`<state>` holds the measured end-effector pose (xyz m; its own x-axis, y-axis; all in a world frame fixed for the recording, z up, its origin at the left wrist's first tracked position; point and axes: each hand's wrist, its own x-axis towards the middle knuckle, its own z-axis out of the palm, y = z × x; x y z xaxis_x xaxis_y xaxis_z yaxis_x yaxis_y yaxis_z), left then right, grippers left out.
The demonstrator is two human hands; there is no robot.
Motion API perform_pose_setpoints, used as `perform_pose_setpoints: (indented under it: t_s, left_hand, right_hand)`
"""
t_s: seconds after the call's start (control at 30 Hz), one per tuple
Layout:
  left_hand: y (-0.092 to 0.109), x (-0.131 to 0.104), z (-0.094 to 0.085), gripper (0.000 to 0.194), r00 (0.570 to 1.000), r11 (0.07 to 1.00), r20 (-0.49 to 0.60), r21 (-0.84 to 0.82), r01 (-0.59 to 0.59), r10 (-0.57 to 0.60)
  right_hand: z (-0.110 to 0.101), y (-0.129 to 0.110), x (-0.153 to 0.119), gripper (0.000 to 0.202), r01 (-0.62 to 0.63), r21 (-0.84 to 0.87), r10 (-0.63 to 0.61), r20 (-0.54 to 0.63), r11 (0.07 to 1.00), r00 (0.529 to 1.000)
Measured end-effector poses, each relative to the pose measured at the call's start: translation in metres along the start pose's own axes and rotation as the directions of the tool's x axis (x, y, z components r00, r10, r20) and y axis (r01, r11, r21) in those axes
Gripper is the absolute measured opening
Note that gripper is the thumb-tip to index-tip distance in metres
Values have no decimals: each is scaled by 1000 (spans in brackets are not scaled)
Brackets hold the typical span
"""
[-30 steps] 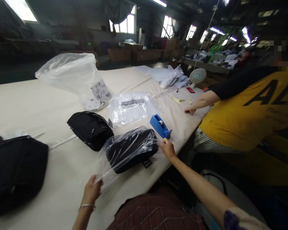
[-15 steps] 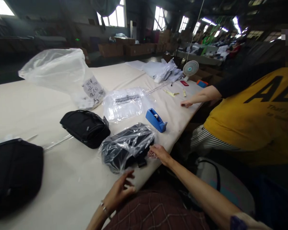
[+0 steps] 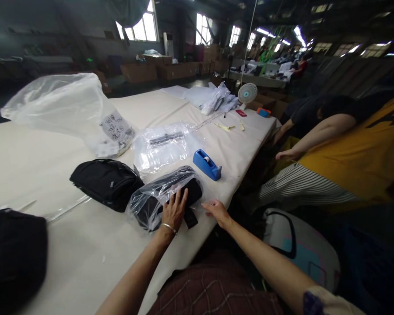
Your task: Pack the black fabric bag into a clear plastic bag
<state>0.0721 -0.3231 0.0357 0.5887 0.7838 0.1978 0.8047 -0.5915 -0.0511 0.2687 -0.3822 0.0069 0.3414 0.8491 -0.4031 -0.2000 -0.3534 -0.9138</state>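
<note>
left hand [image 3: 174, 211]: lying flat, fingers spread, pressing down on the bagged black pouch [image 3: 166, 197]
right hand [image 3: 216, 211]: hovering open, gripping nothing
pouch spot: sitting near the desk [image 3: 85, 253] edge
step: looks like flattening the plastic
next: probably needing tape dispenser [image 3: 206, 164]

- A garment or bag factory's packing floor: a long cloth-covered desk [image 3: 52, 148] fills the hall.
- Beyond the desk, stacked cardboard boxes [image 3: 157, 70] under high windows [image 3: 141, 28].
- On the desk, clear polybags [image 3: 52, 105] and a blue tape dispenser [image 3: 206, 164].
</note>
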Motion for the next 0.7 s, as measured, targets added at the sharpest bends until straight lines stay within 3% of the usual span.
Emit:
perform_pose_setpoints:
  t_s: [0.13, 0.33, 0.5, 0.6, 0.7]
  left_hand:
    - [-19, 6, -5, 63, 998, 998, -43, 41, -40, 42]
    - [-32, 7, -6, 64, 999, 1000, -38, 2, -9, 9]
    - [-31, 16, -14, 69, 999, 998, 43, -62, 32, -29]
    - [-31, 19, -14, 69, 999, 997, 39, -66, 34, -31]
    - [-30, 18, -11, 68, 998, 997, 43, -63, 45, -42]
  right_hand:
    - [-4, 14, 27, 47, -80, 166, 99, -112, 983, 989]
    - [-10, 9, 70, 43, 55, 323, 39, -279, 945, 959]
    - [-12, 28, 46, 45, 14, 185, 51, -344, 983, 938]
    - [-10, 33, 28, 42, -50, 47, 61, -260, 998, 964]
    - [2, 27, 14, 41, -38, -141, 13, -173, 989, 985]
